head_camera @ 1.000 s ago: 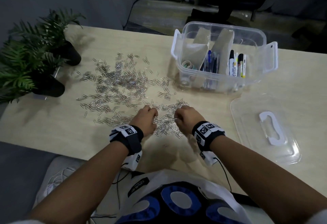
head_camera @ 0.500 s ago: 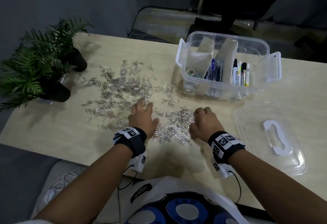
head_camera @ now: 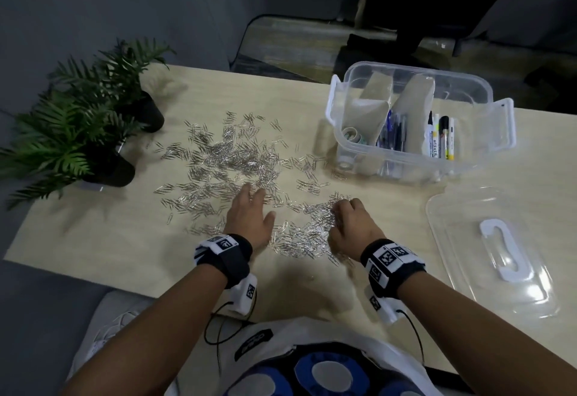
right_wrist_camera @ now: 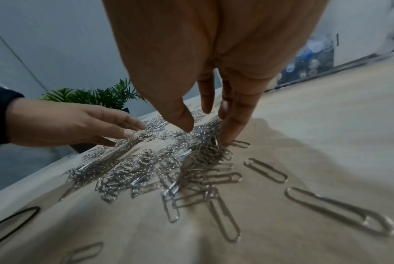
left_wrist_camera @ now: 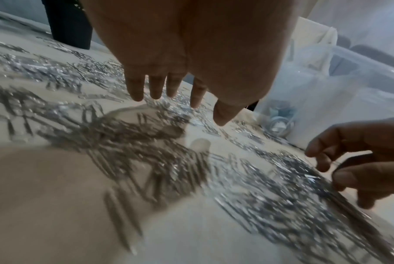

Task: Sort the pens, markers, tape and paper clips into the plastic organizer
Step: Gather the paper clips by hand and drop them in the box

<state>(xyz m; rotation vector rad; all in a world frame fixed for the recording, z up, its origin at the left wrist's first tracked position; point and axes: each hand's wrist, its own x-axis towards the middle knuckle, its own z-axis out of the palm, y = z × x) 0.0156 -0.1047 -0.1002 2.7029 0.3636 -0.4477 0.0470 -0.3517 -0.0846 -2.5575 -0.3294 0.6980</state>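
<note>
While most of the paper clips (head_camera: pixel 237 161) lie scattered across the table (head_camera: pixel 93 233), the left hand (head_camera: pixel 249 217) lies flat on them, fingers spread, and the right hand (head_camera: pixel 351 227) cups a denser heap; the organizer (head_camera: pixel 418 120) stands beyond, well apart. From the left wrist, the fingers (left_wrist_camera: pixel 155 87) reach out straight, slightly parted — good for raking. From the right wrist, the fingers (right_wrist_camera: pixel 234 125) press together against the heap, thumb apart. Better, I judge, to sweep both hands inward into one mound — then scoop, not pinch singly.
</note>
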